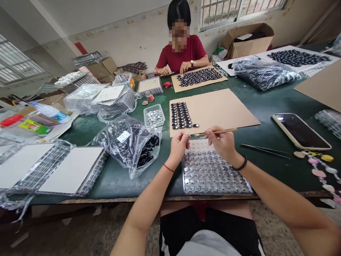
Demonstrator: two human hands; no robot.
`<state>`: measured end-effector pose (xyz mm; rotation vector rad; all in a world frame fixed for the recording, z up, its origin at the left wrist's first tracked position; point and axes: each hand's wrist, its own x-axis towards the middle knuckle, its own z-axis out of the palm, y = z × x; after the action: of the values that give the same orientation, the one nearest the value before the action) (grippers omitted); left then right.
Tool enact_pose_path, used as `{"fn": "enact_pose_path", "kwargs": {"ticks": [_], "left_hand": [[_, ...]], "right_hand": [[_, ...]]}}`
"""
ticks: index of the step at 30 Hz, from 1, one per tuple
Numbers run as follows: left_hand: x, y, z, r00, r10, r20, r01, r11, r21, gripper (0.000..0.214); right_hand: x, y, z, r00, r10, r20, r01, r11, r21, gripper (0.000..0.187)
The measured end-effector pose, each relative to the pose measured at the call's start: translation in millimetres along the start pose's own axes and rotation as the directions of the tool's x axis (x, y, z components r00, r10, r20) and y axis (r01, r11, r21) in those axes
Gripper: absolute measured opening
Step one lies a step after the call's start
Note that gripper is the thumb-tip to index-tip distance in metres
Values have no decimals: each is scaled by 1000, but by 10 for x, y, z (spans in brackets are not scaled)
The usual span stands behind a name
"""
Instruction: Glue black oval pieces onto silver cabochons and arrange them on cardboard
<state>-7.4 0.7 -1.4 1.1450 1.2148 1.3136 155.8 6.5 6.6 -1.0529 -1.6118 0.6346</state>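
Note:
My right hand (223, 145) is closed around a thin wooden stick tool (228, 130) lying almost level, its yellowish tip pointing left. My left hand (179, 145) pinches near that tip; whatever sits between its fingertips is too small to make out. Below both hands lies a clear plastic tray (213, 177) with rows of round silvery pieces in its pockets. Just beyond them is a sheet of brown cardboard (221, 106). Black oval pieces (181, 115) with shiny centers stand in rows on its left side.
Left of the cardboard sits a small clear box (145, 117) of silver discs, near a plastic bag (114, 144) of black pieces. Tweezers (263, 150) and a phone (299, 131) lie to the right. Across the table a person (195, 49) handles pieces over another cardboard (178, 87).

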Motion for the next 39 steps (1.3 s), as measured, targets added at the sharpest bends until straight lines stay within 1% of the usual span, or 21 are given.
{"fn": "enact_pose_path", "kwargs": {"ticks": [2, 4, 6, 8, 12, 15, 17, 20, 21, 22, 23, 24, 25, 26, 28, 30, 32, 34, 35, 37, 39], "left_hand": [[-15, 15, 27, 999, -48, 2, 48, 992, -115, 24], [-41, 29, 60, 986, -135, 101, 154, 962, -225, 28], [-65, 36, 84, 956, -200, 213, 261, 914, -311, 37], [-76, 37, 91, 942, -227, 246, 309, 873, -377, 38], [-77, 24, 89, 951, -221, 216, 295, 857, -423, 34], [-79, 13, 107, 959, -206, 196, 269, 880, -392, 36], [-55, 15, 96, 970, -190, 149, 233, 901, -367, 35], [83, 38, -52, 995, -98, 20, 100, 968, -230, 34], [157, 46, -144, 997, -25, -67, 15, 989, -147, 33], [238, 52, -252, 983, 69, -168, -78, 996, -42, 34], [316, 53, -365, 944, 178, -278, -164, 984, 75, 35], [385, 50, -472, 879, 277, -389, -216, 957, 194, 38], [435, 42, -559, 829, 349, -436, -224, 923, 314, 44], [461, 30, -617, 803, 405, -438, -213, 881, 423, 49], [440, 7, -626, 799, 508, -320, -232, 753, 616, 54], [332, 6, -541, 792, 592, -148, -307, 597, 742, 46], [169, 34, -479, 785, 618, -44, -344, 494, 799, 33], [-4, 63, -538, 819, 574, -22, -296, 455, 840, 25], [-80, 68, -620, 849, 528, -25, -247, 437, 865, 23], [-190, 51, -852, 907, 418, -40, -121, 350, 929, 23], [-233, 2, -1086, 928, 346, -140, 42, 278, 960, 24]], "right_hand": [[13, -1, -7, 998, 28, -52, -24, 997, 70, 28], [27, -6, -8, 997, 57, -61, -48, 988, 145, 28], [30, -12, -1, 997, 71, -34, -63, 979, 194, 27], [20, -16, 11, 998, 62, -3, -60, 975, 216, 26], [-26, -10, 30, 1000, 15, -7, -13, 970, 241, 25], [-42, -14, 22, 998, 2, -62, 15, 964, 267, 25], [-34, -24, 9, 993, 3, -115, 30, 958, 287, 25], [-18, -40, -6, 984, 7, -177, 46, 955, 293, 24], [-18, -44, -7, 984, 8, -179, 44, 956, 289, 24], [-22, -47, -6, 985, 11, -172, 39, 957, 286, 23], [-29, -48, -4, 987, 15, -161, 32, 958, 284, 23], [-39, -48, -2, 989, 17, -147, 26, 958, 285, 23], [-49, -46, 0, 991, 17, -132, 22, 957, 288, 22], [-59, -44, 1, 993, 12, -117, 23, 956, 292, 22], [-74, -39, -2, 995, -10, -94, 37, 956, 291, 22], [-79, -34, -7, 996, -31, -87, 55, 959, 278, 21], [-78, -29, -7, 995, -29, -100, 55, 962, 266, 21], [-75, -21, 0, 995, -13, -103, 39, 966, 256, 21], [-75, -18, 5, 996, -6, -94, 29, 969, 247, 22], [-81, -13, 16, 998, -7, -60, 20, 975, 223, 23], [-93, -17, 24, 999, -34, -21, 37, 979, 199, 23]]}}
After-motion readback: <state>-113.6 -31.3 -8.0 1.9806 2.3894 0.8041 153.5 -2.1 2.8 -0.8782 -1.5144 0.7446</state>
